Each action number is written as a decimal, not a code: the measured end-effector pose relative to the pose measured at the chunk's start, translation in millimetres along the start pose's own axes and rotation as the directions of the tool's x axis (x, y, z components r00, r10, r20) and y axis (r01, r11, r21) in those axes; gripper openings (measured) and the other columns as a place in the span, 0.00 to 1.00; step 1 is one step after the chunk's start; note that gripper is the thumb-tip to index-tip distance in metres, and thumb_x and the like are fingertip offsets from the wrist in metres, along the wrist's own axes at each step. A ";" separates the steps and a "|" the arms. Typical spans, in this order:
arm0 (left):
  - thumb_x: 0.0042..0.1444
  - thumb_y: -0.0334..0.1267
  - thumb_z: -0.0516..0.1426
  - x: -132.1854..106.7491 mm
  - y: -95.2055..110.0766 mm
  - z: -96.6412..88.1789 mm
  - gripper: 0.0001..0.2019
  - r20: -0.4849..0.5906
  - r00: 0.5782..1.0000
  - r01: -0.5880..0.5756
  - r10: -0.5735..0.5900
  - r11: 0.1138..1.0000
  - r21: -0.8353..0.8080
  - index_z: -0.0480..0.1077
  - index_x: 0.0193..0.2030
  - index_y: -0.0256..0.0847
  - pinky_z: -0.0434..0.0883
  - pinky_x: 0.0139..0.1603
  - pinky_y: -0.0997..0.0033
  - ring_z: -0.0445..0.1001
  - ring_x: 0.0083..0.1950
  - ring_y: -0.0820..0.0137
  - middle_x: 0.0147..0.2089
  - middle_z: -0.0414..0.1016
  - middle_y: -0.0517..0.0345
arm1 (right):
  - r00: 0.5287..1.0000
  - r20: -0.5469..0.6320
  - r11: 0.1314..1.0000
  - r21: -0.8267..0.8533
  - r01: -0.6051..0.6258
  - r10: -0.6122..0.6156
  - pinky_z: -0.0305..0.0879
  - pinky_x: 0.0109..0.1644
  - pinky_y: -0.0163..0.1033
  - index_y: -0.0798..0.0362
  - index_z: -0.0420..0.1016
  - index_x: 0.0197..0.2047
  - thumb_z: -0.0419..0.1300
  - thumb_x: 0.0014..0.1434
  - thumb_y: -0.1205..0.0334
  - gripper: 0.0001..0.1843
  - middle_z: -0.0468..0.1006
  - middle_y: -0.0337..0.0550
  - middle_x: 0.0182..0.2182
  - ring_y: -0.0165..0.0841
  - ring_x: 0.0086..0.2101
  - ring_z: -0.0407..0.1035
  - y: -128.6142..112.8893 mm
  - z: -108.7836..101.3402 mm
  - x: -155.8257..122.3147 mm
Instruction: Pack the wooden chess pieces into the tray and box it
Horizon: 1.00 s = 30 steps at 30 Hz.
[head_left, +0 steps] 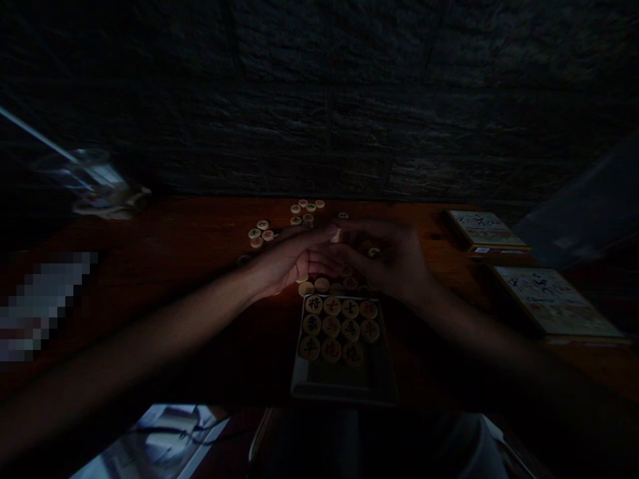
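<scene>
My left hand [294, 259] and my right hand [392, 259] meet over the far end of a small square tray [344, 389] on a dark wooden table. Round wooden game pieces [332, 326] with red and black characters lie in rows in the tray. Both hands have their fingers pinched together around one pale piece [337, 235] between them. A few more pieces [319, 286] lie under the hands at the tray's far edge. Loose pieces [262, 233] are scattered on the table beyond my left hand, with another cluster [307, 207] further back.
Two flat boxes with printed lids [484, 229] [554, 299] lie at the right. A glass with a straw [94, 176] stands at the far left. A dark stone wall closes the back. Papers and a cable [170, 432] lie at the near edge.
</scene>
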<state>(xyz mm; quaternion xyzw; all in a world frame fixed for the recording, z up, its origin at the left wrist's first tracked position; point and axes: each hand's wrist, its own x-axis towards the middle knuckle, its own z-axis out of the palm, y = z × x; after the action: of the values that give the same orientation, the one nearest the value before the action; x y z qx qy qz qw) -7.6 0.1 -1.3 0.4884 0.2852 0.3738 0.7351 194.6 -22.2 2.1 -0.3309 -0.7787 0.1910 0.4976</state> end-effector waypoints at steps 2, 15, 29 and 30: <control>0.59 0.48 0.68 -0.8 0.7 0.8 0.17 -0.012 1.000 -0.014 0.014 1.000 0.020 0.81 0.40 0.32 0.81 0.41 0.67 0.85 0.35 0.64 0.36 0.86 0.44 | 1.000 0.007 1.000 0.006 0.007 -0.007 0.75 0.38 0.36 0.50 0.84 0.55 0.70 0.63 0.60 0.17 0.88 0.43 0.39 0.33 0.34 0.80 -0.1 -0.2 0.2; 0.60 0.48 0.68 -0.7 1.0 3.4 0.18 -0.027 1.000 -0.011 0.012 0.999 0.035 0.81 0.41 0.31 0.82 0.41 0.66 0.85 0.36 0.63 0.35 0.85 0.43 | 0.999 0.022 1.000 -0.005 0.025 -0.025 0.74 0.38 0.36 0.50 0.85 0.54 0.69 0.63 0.60 0.16 0.88 0.43 0.42 0.32 0.34 0.79 -2.5 -1.0 1.1; 0.61 0.51 0.67 -0.9 0.5 3.0 0.20 -0.016 1.000 0.007 -0.006 0.999 0.048 0.80 0.40 0.31 0.81 0.42 0.67 0.85 0.36 0.64 0.35 0.85 0.43 | 1.000 0.010 0.998 -0.048 0.028 -0.028 0.74 0.38 0.36 0.48 0.85 0.54 0.69 0.64 0.57 0.15 0.87 0.41 0.39 0.32 0.34 0.78 0.8 -0.6 0.1; 0.60 0.50 0.67 -1.2 0.8 3.4 0.20 -0.012 1.000 0.001 -0.001 0.998 0.058 0.81 0.40 0.30 0.80 0.41 0.69 0.85 0.35 0.64 0.35 0.85 0.43 | 0.999 0.012 0.999 -0.045 0.030 -0.030 0.74 0.38 0.36 0.48 0.85 0.54 0.70 0.64 0.57 0.16 0.87 0.41 0.40 0.32 0.34 0.78 0.2 -0.8 0.2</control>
<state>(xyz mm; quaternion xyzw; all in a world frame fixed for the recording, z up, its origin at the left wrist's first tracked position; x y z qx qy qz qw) -5.8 -2.4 0.7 0.5070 0.3005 0.3681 0.7191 195.3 -21.9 2.5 -0.3292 -0.7905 0.1679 0.4884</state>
